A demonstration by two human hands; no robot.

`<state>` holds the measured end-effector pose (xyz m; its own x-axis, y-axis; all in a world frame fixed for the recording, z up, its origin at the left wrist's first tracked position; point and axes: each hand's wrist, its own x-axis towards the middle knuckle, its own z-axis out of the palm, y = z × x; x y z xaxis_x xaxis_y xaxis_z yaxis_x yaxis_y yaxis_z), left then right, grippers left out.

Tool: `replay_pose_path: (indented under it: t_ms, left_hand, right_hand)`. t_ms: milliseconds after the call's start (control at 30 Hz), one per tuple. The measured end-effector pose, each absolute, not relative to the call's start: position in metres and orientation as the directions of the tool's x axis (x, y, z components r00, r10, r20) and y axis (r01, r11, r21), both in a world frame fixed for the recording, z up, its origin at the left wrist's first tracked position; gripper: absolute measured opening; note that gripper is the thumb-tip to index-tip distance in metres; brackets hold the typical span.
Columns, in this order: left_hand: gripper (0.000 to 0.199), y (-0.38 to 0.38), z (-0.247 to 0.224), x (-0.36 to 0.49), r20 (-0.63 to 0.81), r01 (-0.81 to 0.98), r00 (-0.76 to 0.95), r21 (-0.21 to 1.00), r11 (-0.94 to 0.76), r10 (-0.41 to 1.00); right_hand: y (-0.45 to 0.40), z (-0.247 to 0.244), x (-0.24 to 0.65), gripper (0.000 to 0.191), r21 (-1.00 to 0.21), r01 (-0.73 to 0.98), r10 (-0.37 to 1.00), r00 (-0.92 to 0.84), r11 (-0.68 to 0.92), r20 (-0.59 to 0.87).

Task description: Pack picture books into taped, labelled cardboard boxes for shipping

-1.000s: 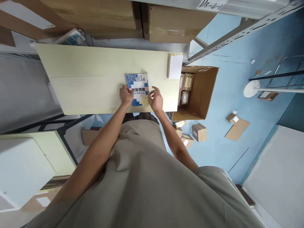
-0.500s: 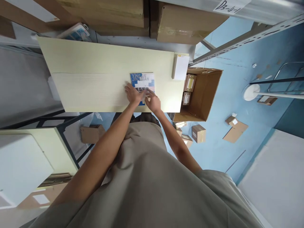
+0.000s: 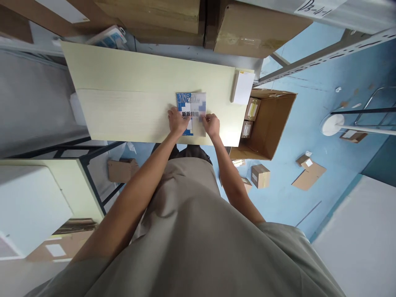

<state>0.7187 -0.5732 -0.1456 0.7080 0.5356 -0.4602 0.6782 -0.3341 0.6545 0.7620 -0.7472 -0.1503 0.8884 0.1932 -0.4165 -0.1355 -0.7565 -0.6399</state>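
A blue and white book (image 3: 183, 101) with large Chinese characters and grey Latin letters on its cover lies flat on the pale table, near its front edge. A whitish translucent sheet (image 3: 199, 126) covers the right half of the book and dulls the print beneath. My left hand (image 3: 178, 122) rests on the left side of the cover with its fingers apart. At the right edge, my right hand (image 3: 212, 125) is closed in a pinch on the sheet's border; the fingertips are small and partly hidden.
A white box (image 3: 243, 87) stands at the right end of the table (image 3: 123, 111). Beside it is an open carton (image 3: 266, 123) holding small taped boxes. Large cartons (image 3: 262, 31) fill the shelf behind. Small boxes (image 3: 260, 176) lie on the blue floor.
My right hand has moved from the middle of the book to its right edge. The translucent sheet now lies spread over the right half. My left hand stays on the cover.
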Motion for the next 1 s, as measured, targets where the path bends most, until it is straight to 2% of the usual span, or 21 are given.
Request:
replay_pose_path:
  t_ms: [67, 167, 267, 333, 400, 467, 533, 633, 700, 733, 800, 900, 1000]
  left_hand:
    - [0.052, -0.576, -0.132, 0.710, -0.409, 0.592, 0.783, 0.722, -0.359, 0.468]
    - [0.051, -0.591, -0.105, 0.692, -0.359, 0.440, 0.896, 0.800, -0.409, 0.261]
    - [0.059, -0.605, -0.086, 0.675, -0.347, 0.388, 0.922, 0.804, -0.451, 0.174]
    - [0.054, -0.608, -0.082, 0.669, -0.344, 0.398, 0.917, 0.775, -0.491, 0.201]
    - [0.045, -0.605, -0.083, 0.666, -0.361, 0.415, 0.909, 0.744, -0.523, 0.208]
    - [0.040, -0.601, -0.085, 0.665, -0.379, 0.425, 0.903, 0.730, -0.535, 0.200]
    - [0.039, -0.597, -0.085, 0.663, -0.380, 0.436, 0.899, 0.741, -0.510, 0.217]
    - [0.039, -0.593, -0.082, 0.656, -0.385, 0.467, 0.883, 0.777, -0.421, 0.268]
    - [0.038, -0.589, -0.078, 0.649, -0.400, 0.483, 0.871, 0.802, -0.350, 0.287]
    - [0.037, -0.586, -0.076, 0.645, -0.404, 0.486, 0.866, 0.816, -0.312, 0.294]
    - [0.035, -0.577, -0.075, 0.633, -0.404, 0.484, 0.854, 0.849, -0.213, 0.328]
    - [0.029, -0.562, -0.081, 0.612, -0.439, 0.489, 0.792, 0.872, -0.010, 0.424]
    - [0.026, -0.547, -0.095, 0.594, -0.538, 0.508, 0.657, 0.834, 0.217, 0.529]
  right_hand:
    - [-0.744, -0.137, 0.760, 0.035, -0.627, -0.145, 0.175, 0.891, -0.766, -0.419]
    - [-0.732, -0.118, 0.756, 0.032, -0.619, -0.158, 0.157, 0.892, -0.769, -0.423]
    - [-0.720, -0.101, 0.753, 0.035, -0.616, -0.146, 0.190, 0.875, -0.774, -0.446]
    - [-0.718, -0.089, 0.755, 0.034, -0.620, -0.092, 0.261, 0.852, -0.780, -0.454]
    - [-0.719, -0.076, 0.763, 0.027, -0.646, 0.022, 0.361, 0.844, -0.763, -0.397]
    - [-0.722, -0.066, 0.781, 0.022, -0.700, 0.186, 0.497, 0.824, -0.689, -0.270]
    - [-0.723, -0.064, 0.808, 0.021, -0.753, 0.360, 0.659, 0.741, -0.551, -0.127]
    - [-0.715, -0.080, 0.858, 0.017, -0.762, 0.553, 0.872, 0.488, -0.337, -0.032]
    - [-0.704, -0.100, 0.887, 0.022, -0.718, 0.644, 0.949, 0.306, -0.263, -0.074]
    - [-0.697, -0.111, 0.899, 0.028, -0.704, 0.655, 0.952, 0.292, -0.273, -0.098]
    - [-0.680, -0.131, 0.914, 0.042, -0.689, 0.609, 0.886, 0.452, -0.393, -0.106]
    - [-0.645, -0.151, 0.922, 0.056, -0.716, 0.444, 0.729, 0.671, -0.539, -0.133]
    - [-0.606, -0.155, 0.921, 0.056, -0.739, 0.415, 0.774, 0.592, -0.530, -0.223]
